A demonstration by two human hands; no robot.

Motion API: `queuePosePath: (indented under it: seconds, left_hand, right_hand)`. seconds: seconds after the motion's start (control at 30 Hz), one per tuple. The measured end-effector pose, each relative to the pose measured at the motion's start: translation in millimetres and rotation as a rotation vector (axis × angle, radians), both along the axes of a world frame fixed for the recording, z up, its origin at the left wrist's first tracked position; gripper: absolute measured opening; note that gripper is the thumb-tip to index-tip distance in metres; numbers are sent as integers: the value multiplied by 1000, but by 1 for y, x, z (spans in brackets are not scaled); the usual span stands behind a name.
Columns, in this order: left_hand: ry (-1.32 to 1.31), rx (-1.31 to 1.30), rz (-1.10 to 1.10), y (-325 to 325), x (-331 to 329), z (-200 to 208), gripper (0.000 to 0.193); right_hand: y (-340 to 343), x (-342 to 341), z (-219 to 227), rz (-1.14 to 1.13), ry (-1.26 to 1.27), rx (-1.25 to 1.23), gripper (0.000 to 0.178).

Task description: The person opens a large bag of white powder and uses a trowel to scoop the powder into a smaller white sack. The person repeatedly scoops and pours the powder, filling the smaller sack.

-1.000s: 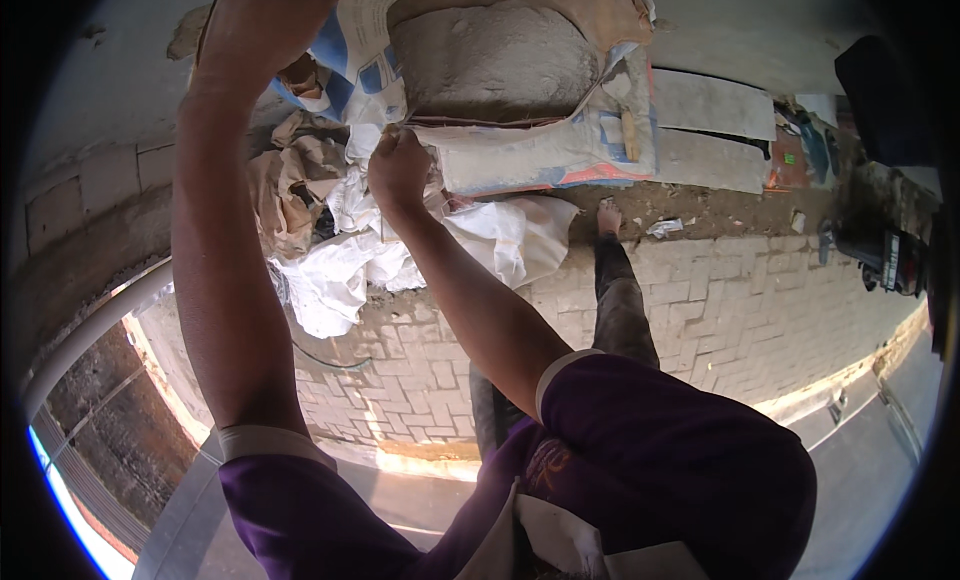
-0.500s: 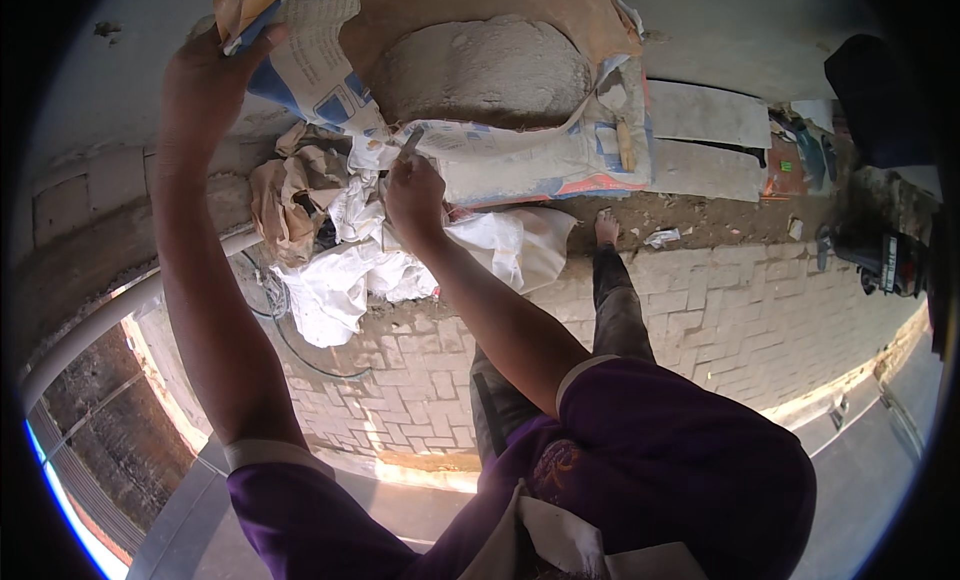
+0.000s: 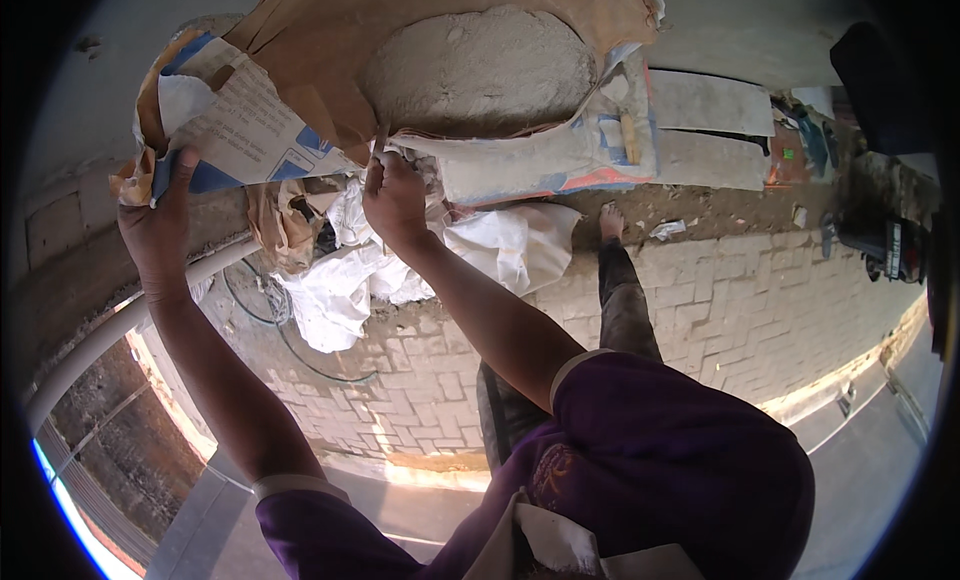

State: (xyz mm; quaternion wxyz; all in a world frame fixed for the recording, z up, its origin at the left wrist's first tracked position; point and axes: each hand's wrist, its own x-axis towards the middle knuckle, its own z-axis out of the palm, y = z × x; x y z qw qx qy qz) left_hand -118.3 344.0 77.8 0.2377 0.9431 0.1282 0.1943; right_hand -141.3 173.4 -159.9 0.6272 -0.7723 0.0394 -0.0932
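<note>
A large paper bag of grey powder, like cement (image 3: 480,70), lies torn open at the top of the view, its brown inner paper (image 3: 310,45) spread wide. At the far left, my left hand (image 3: 160,220) grips the loose printed flap (image 3: 235,125) by its lower corner, thumb on top. My right hand (image 3: 398,200) is closed around a small knife (image 3: 381,138). Its narrow grey blade points up against the paper edge, where the flap joins the bag. Most of the handle is hidden in my fist.
Crumpled white sacks (image 3: 340,290) and torn brown paper (image 3: 287,225) lie below the bag. A pale pipe (image 3: 130,320) runs along the left. Flat grey boards (image 3: 710,105) lie to the right, with a dark machine part (image 3: 890,250) beyond. Bricks pave the ground (image 3: 690,300).
My left hand has swung left and down, drawing the flap outward so more brown paper shows. My right hand has shifted slightly left with the knife.
</note>
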Motion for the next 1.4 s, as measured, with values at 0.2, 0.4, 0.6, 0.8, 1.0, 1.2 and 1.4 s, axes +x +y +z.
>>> queuePosePath:
  seconds: [0.2,0.4,0.6,0.8,1.0,1.2,1.4]
  left_hand:
    - [-72,68,-80,3,-3,-1,38]
    - [-102,102,-102,6,5,-4,37]
    - [-129,2,-45,5,8,-7,40]
    - [-209,190,-105,3,16,-2,42]
    - [-203,156,-92,-5,26,8,40]
    - [-176,-163,19,9,29,21,38]
    - [92,-124,152,49,55,26,46]
  right_hand:
    - [5,-3,2,-25,-13,-37,2]
    - [-3,4,-5,-21,-14,-101,5]
    - [7,18,-22,7,52,-64,7]
    - [15,11,-15,19,98,3,8]
    - [44,7,-30,-44,67,24,5]
    - [60,-131,-19,895,459,-28,10]
    - [-144,-161,-70,990,467,-163,21]
